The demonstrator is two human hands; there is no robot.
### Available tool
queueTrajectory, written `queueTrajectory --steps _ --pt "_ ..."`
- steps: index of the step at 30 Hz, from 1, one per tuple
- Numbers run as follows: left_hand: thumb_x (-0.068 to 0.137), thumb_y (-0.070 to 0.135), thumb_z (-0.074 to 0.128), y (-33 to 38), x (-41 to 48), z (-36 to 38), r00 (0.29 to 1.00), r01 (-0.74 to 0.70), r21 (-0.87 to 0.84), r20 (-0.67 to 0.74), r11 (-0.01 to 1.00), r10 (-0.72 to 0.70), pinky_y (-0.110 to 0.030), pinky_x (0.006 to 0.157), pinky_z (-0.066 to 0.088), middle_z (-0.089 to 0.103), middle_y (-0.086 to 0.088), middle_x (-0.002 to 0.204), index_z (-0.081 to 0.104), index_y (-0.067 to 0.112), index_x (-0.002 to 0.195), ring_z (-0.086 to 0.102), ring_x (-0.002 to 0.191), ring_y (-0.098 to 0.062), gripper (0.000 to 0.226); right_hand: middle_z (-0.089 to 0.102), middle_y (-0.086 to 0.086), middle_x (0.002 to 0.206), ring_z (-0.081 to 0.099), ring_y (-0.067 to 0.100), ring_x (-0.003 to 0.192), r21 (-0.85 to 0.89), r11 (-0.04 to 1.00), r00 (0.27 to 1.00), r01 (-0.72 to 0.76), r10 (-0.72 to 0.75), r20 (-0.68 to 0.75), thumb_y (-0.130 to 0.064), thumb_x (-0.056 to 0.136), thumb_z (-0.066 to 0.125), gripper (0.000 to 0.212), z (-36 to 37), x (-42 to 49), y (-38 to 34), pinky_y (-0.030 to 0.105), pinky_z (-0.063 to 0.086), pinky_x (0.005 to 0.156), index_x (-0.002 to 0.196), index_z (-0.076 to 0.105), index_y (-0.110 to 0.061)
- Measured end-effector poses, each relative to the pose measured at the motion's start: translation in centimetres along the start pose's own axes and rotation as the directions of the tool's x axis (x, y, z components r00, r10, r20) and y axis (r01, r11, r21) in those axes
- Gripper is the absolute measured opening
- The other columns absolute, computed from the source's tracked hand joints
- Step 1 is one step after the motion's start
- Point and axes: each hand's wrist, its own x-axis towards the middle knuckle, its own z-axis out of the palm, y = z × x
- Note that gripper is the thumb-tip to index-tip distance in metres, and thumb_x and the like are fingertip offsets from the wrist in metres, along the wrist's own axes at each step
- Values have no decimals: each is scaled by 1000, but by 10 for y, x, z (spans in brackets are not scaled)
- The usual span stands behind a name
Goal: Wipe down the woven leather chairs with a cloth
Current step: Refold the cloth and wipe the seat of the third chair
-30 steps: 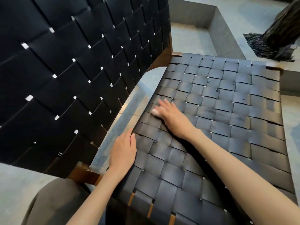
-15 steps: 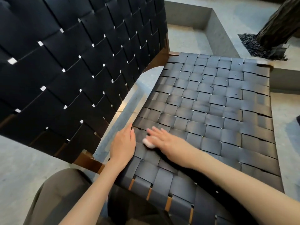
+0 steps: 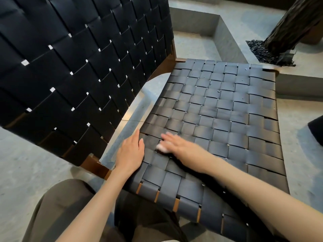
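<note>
Black woven leather chair seat (image 3: 218, 109): broad straps in a basket weave, tan strap ends showing along the near edge, dark wooden frame (image 3: 97, 167) visible at the near-left corner. Woven backrest (image 3: 78, 67): same black straps, standing along the seat's left edge, with small pale gaps at the crossings.

Left hand (image 3: 130, 153): flat and relaxed, palm down, fingers together, resting on the seat's left edge near the near-left corner; grasps nothing.

Right hand (image 3: 178, 145): blurred, palm down, fingers extended toward the left edge, pressing on the seat just beside the left hand without touching it.

Cloth (image 3: 162, 148): small white wad, mostly hidden under the right fingers, pinned against the straps; it may be a tissue or pad, the blur prevents certainty.

Surroundings: grey concrete floor (image 3: 26, 172); low concrete ledge (image 3: 229, 34) beyond the seat's far edge; dark tree trunk (image 3: 293, 23) rising from black gravel at upper right; olive trousers (image 3: 57, 212) at the bottom.
</note>
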Motion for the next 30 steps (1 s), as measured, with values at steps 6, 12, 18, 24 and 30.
queueTrajectory --steps 6,12,18,24,30 --pt "106 36 16 0 0 -1 992 -58 102 116 993 46 -35 121 -1 -6 -1 162 1 15 155 -11 149 -18 56 9 17 160 3 30 149 -46 878 868 -476 461 -186 6 97 30 54 -27 19 73 39 3 119 149 25 -3" --pt "106 34 16 7 -2 5 982 -147 193 143 970 120 -39 120 -3 -6 -2 162 0 14 154 -11 148 -21 55 1 8 162 0 21 150 11 986 986 -168 168 -21 7 94 31 64 11 -8 -45 43 12 121 153 16 -12" --pt "105 33 18 16 -3 6 962 -234 170 185 957 202 -40 120 -2 -3 -1 163 4 17 155 -6 149 -21 54 2 12 161 0 24 149 -79 933 933 -351 342 -107 10 92 31 64 -27 -42 4 28 -1 118 152 20 -9" --pt "105 39 19 51 -7 20 924 -332 127 244 935 295 -42 119 -4 -5 1 162 5 24 155 -9 149 -23 55 13 22 158 9 36 146 -46 577 557 -816 762 -329 13 89 34 58 -83 -103 105 45 14 118 144 32 -2" --pt "105 36 17 61 -6 28 912 -368 164 256 915 320 -44 119 -2 -5 -1 163 4 31 155 -9 149 -26 52 10 6 161 13 27 148 -7 766 760 -643 637 -127 9 89 35 65 -29 -77 23 56 31 109 149 28 -14"
